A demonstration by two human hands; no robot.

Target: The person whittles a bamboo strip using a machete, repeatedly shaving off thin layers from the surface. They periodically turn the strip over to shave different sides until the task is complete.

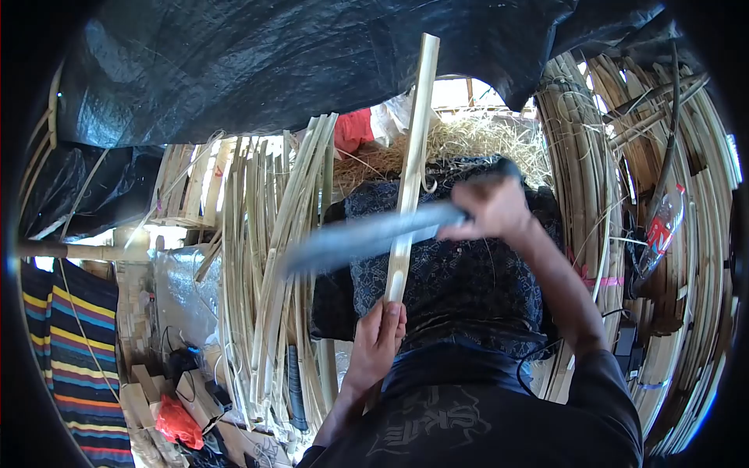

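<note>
From the head view, the person's left hand (378, 339) is wrapped around the lower end of a long pale bamboo strip (412, 168), fingers closed tight on it, holding it nearly upright so that it rises in the middle of the view to the black tarpaulin (257, 62) overhead. The right hand (490, 209) is clenched on the handle of a long knife (363, 238), whose blurred blade lies across the strip just above the left hand and points to the left. Behind the strip, a dark patterned cloth (460, 288) covers the person's lap. A bundle of split bamboo slats (273, 257) leans just left of it. Coiled bamboo strips (581, 156) stack up on the right, where a plastic bottle (663, 226) with a red label is tucked. A striped cloth (74, 343) hangs at far left.
</note>
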